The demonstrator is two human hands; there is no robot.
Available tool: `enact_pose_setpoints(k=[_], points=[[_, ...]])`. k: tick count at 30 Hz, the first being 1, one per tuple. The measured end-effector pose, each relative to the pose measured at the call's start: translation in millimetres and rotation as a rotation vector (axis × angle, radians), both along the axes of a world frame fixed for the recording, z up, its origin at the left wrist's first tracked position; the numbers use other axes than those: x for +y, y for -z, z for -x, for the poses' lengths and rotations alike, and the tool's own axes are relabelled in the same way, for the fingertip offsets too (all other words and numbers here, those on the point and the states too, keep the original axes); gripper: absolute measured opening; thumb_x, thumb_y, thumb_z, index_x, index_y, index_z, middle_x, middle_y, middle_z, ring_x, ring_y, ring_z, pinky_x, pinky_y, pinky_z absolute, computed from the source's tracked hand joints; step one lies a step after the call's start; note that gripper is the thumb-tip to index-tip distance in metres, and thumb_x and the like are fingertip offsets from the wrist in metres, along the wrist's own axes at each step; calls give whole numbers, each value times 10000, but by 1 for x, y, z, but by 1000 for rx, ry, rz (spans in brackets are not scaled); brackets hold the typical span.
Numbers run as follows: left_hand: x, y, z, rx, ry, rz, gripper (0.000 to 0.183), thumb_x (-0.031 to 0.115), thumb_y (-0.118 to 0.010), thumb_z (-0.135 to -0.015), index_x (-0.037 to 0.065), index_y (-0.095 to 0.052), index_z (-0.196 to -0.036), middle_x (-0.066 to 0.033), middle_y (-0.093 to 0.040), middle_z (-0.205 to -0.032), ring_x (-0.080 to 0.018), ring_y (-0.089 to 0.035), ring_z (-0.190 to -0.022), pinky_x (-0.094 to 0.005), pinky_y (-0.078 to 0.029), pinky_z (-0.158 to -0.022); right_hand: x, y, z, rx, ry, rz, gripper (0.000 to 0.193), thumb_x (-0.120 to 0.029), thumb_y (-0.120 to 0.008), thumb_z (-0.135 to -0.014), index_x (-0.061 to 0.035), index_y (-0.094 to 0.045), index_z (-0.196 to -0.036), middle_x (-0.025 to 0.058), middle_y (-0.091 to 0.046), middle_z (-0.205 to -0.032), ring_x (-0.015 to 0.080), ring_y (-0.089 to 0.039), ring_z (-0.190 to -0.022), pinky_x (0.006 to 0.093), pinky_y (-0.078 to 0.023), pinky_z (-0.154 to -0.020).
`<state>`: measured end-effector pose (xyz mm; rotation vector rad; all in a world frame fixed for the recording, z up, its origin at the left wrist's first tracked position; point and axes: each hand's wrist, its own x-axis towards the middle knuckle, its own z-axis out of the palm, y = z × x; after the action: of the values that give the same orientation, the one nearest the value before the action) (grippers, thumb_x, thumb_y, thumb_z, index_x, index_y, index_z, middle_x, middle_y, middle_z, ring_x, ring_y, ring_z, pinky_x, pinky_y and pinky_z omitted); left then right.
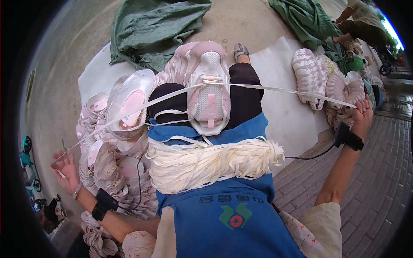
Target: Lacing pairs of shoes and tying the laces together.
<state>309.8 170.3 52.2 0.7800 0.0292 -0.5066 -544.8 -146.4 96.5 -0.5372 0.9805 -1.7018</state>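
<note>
A white shoelace (pixel 165 99) runs in a long line from one hand to the other, passing through the top of a pink and white shoe upper (pixel 211 92) on my lap. My right hand (pixel 362 115), stretched far out to the right, is closed in a pinch on one end. Out to the left, palm up and with its fingers partly curled, my left hand (pixel 66 174) holds the other end. A thick bundle of cream laces (pixel 211 165) lies across my blue apron (pixel 215 215), just below the shoe upper.
Stacked pink shoe uppers (pixel 114 172) are heaped at my left, one turned open with a pink insole (pixel 132 107). More uppers (pixel 309 77) lie at the right on a white sheet (pixel 279 77). Green cloth (pixel 157 30) lies ahead. Another person (pixel 363 19) bends at far right.
</note>
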Motion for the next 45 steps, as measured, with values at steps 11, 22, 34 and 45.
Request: enact_pose_setpoints(k=[11, 22, 34, 45], points=[[-99, 2, 129, -383, 666, -239, 272, 183, -518, -986, -15, -574, -1164, -4, -578, -901, -27, -356, -550, -195, -344, -547, 42, 42, -261, 1185, -629, 320, 198, -150, -561, -940, 3, -679, -983, 43, -675, -833, 121, -579, -716, 273, -467, -640], [-213, 41, 295, -1499, 1081, -676, 207, 128, -609, -909, -7, -606, -1066, -86, -641, -837, -144, -580, -708, -269, -480, -677, 46, 86, -313, 1466, -972, 195, 202, -185, -602, -877, 13, -601, -836, 203, -586, -724, 362, -586, -654, 414, -461, -615], [-230, 46, 276, -1539, 1114, -677, 104, 103, -634, -884, 0, -627, -879, -59, -560, -674, -125, -491, -594, -264, -416, -566, 25, 87, -289, 1616, -846, 467, 166, -204, -604, -883, -56, -585, -809, 101, -558, -732, 311, -590, -682, 402, -479, -614], [-201, 35, 291, -1317, 759, -598, 302, 133, -493, -999, 14, -516, -1275, -37, -675, -944, -91, -590, -701, -213, -484, -649, 41, 84, -292, 1430, -797, 343, 117, -158, -573, -913, -43, -591, -909, 136, -613, -797, 350, -602, -745, 410, -487, -655]])
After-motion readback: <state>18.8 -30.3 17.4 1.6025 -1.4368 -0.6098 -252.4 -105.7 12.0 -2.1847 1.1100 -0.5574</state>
